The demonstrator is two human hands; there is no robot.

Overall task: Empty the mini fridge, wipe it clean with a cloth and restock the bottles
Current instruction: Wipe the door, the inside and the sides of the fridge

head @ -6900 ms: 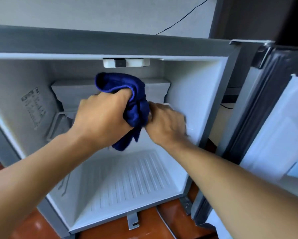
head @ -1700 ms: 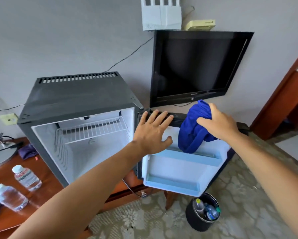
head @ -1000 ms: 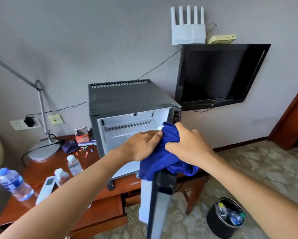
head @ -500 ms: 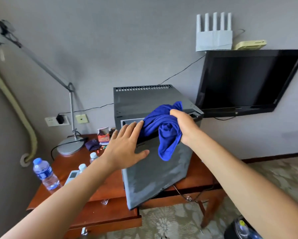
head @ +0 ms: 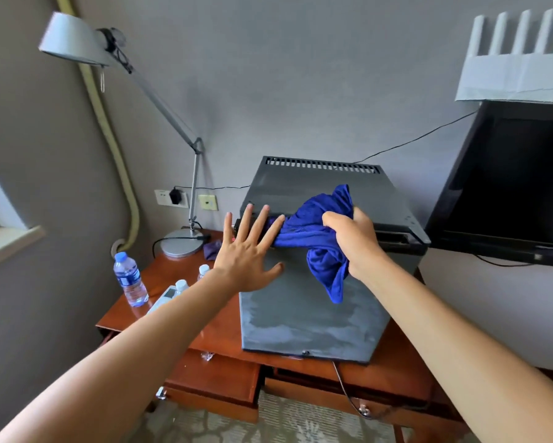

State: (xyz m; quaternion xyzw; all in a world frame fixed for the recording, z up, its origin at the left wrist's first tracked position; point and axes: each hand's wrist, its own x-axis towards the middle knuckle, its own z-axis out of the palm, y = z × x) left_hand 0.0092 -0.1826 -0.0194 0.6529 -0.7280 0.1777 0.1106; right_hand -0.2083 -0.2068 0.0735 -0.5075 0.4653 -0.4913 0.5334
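Two bare forearms in view, no sleeves visible up to the frame edge; left hand (head: 248,251) and right hand (head: 352,239) both bare, no gloves; no rings, watch or bands seen on fingers or wrists; nails short, unpainted; no marks seen.

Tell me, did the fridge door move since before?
Yes. The door swung shut against the fridge; earlier it stood open, showing the white inside. The left hand presses it.

Closed fridge door (head: 310,314) blocking way inside. Bottles (head: 129,279), lamp base (head: 181,243) crowding tabletop (head: 134,318) left of fridge; front strip lying open.
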